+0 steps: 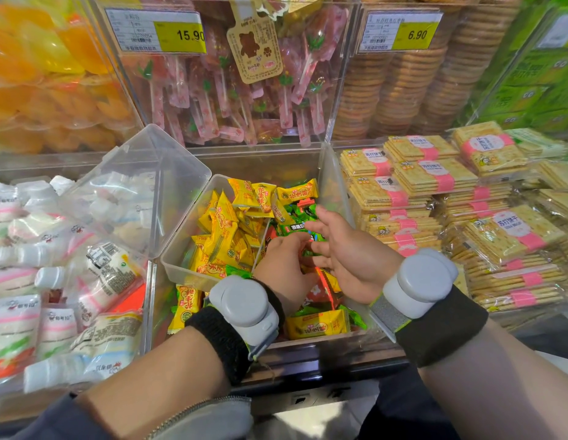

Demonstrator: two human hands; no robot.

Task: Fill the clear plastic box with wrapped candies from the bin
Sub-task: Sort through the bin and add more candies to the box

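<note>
Mid-scoop in the bin (pixel 331 179), our left hand (pixel 282 268) curls round green wrapped candies (pixel 308 251) while our right hand (pixel 346 252) hovers splayed beside it; next, we judge, a carry left into the open, part-filled clear plastic box (pixel 182 236).

the left hand (pixel 284 268) hides its own fingertips and a near corner of the clear box (pixel 178 249); small print on the price tag (pixel 155 31) is blurred.
</note>
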